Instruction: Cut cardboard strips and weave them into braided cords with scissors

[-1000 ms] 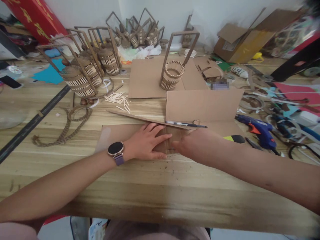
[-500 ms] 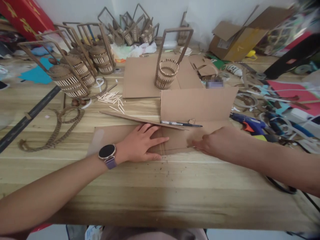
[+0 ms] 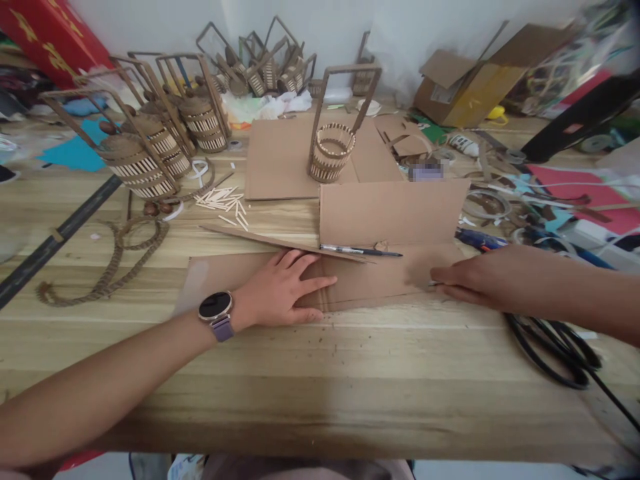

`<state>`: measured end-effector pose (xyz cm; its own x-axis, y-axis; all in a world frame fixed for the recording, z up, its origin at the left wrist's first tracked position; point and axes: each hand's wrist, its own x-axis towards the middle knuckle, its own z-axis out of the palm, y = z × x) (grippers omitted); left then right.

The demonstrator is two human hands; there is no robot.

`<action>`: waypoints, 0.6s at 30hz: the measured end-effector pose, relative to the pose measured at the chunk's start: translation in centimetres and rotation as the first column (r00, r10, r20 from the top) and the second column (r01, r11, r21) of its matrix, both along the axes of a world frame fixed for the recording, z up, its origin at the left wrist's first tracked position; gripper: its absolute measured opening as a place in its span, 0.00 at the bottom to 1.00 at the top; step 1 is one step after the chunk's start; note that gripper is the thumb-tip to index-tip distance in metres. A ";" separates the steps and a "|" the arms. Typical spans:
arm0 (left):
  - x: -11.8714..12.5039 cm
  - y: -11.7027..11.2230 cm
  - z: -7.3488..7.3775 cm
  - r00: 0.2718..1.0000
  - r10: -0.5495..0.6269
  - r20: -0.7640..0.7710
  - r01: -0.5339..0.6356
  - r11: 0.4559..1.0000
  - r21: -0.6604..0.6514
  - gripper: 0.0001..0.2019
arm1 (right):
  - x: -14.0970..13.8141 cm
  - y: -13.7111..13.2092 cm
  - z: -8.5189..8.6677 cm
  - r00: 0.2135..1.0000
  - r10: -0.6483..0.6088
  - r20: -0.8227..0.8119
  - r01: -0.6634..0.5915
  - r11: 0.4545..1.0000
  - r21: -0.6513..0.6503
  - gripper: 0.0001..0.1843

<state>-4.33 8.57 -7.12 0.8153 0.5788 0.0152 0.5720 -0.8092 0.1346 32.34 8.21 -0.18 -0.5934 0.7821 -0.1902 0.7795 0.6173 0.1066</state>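
Note:
My left hand [image 3: 280, 287], wearing a watch on the wrist, lies with fingers spread on a flat piece of cardboard [image 3: 370, 283]. A narrow cardboard strip [image 3: 250, 235] slants just above its fingertips. My right hand [image 3: 475, 277] is closed in a pinch near the cardboard's right end. A small pale tip [image 3: 433, 283] pokes out from its fingers; the rest is hidden, so its kind does not show. A dark line runs along the cardboard near its front edge. A black pen [image 3: 360, 251] lies on the cardboard below its folded-up flap [image 3: 393, 212].
Behind stands an open basket [image 3: 333, 153] with a tall handle on a cardboard sheet [image 3: 280, 160]. Lidded baskets [image 3: 140, 167], pale sticks [image 3: 220, 200] and braided rope [image 3: 110, 267] are at left. A glue gun [image 3: 480, 239] and black cable [image 3: 550, 353] lie at right.
My right hand has moved to the right along the cardboard's front part, staying pinched. My left hand remains pressed on the cardboard. More of the black cable shows now.

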 end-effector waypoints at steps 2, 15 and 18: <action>0.4 0.0 -0.1 1.000 0.008 -0.001 -0.008 1.000 -0.003 0.32 | -1.0 -0.2 0.7 0.999 0.042 0.034 -0.039 0.996 -0.078 0.12; -4.1 -0.4 0.7 0.990 0.086 -0.112 -0.096 0.992 -0.086 0.45 | -17.1 -1.7 -1.0 0.956 0.221 0.191 -0.195 0.970 -0.147 0.06; -4.4 -0.7 0.5 0.992 0.085 -0.096 -0.091 0.994 -0.056 0.42 | -17.8 -1.6 -0.5 0.937 0.262 0.230 -0.231 0.961 -0.154 0.10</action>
<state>-8.72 7.83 -6.64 0.7575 0.6457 -0.0959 0.6528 -0.7473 0.1244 14.58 6.65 -0.64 -0.6868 0.5785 -0.4401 0.5601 0.8071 0.1867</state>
